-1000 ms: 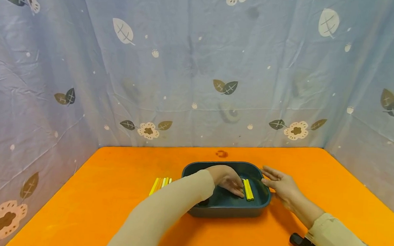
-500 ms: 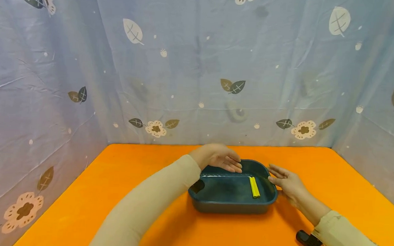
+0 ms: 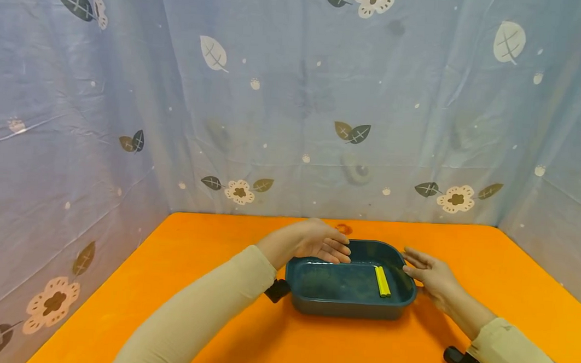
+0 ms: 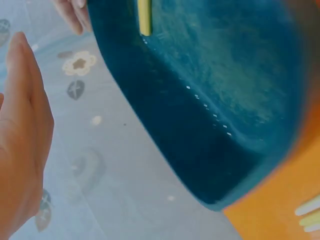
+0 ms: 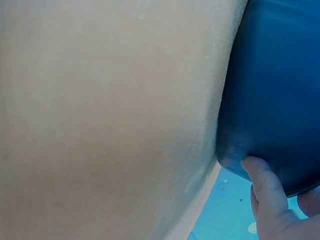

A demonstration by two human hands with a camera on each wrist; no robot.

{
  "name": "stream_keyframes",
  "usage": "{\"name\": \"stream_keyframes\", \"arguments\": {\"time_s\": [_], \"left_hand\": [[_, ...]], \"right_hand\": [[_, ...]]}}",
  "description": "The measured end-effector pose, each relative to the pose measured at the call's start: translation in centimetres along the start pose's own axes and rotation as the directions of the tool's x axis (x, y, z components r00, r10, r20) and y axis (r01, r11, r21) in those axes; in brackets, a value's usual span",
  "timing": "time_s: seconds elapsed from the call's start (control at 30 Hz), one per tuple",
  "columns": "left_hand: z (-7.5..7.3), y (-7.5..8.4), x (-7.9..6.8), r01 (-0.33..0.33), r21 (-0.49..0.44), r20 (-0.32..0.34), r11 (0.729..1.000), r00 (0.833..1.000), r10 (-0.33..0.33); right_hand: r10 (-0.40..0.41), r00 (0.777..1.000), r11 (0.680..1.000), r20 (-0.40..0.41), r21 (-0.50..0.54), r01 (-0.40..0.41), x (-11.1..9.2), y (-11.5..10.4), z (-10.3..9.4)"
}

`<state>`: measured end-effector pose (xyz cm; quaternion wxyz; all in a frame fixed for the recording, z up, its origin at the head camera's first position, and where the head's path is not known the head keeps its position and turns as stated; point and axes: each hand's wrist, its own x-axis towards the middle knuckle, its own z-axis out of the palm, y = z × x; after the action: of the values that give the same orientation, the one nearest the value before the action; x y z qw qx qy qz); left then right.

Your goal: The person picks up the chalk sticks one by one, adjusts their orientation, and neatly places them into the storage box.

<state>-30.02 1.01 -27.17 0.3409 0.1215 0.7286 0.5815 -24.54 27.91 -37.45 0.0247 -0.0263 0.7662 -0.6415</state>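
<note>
A dark blue-green rectangular basin (image 3: 343,309) stands on the orange table. Two yellow sticks, chalk-like in look (image 3: 382,282), lie side by side in its right part. My left hand (image 3: 323,242) hovers over the basin's back left rim, fingers extended and holding nothing; it also shows in the left wrist view as a hand (image 4: 25,135) apart from the basin. My right hand (image 3: 431,275) touches the basin's right end with fingers fairly straight. In the right wrist view a finger (image 5: 267,187) rests against the basin's outer wall (image 5: 270,100).
More white and yellow sticks (image 4: 311,212) lie on the table, at the left wrist view's edge; the left arm hides them in the head view. Dark wrist devices (image 3: 462,361) are on both wrists. A blue patterned curtain (image 3: 293,121) stands behind the orange table (image 3: 208,243).
My left hand has risen out of the basin and shifted left, leaving the yellow sticks inside. The right hand stays at the basin's right end. The head view has turned slightly left.
</note>
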Motion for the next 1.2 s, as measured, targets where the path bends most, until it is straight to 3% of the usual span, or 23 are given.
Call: {"name": "stream_keyframes", "arguments": {"time_s": [0.63, 0.93, 1.2], "left_hand": [[-4.3, -4.5, -3.2, -0.101, 0.008, -0.09, 0.995, 0.991, 0.101], [-6.0, -6.0, -4.1, -0.094, 0.015, -0.16, 0.995, 0.983, 0.095], [-7.5, -7.0, -4.6, -0.109, 0.038, -0.183, 0.993, 0.976, 0.114]], "right_hand": [[-0.002, 1.0, 1.0, 0.003, 0.005, 0.002, -0.1, 0.5, 0.0], [0.012, 1.0, 0.999, -0.008, 0.031, -0.012, 0.1, 0.5, 0.0], [0.024, 1.0, 1.0, -0.001, 0.019, -0.024, -0.1, 0.2, 0.2]]}}
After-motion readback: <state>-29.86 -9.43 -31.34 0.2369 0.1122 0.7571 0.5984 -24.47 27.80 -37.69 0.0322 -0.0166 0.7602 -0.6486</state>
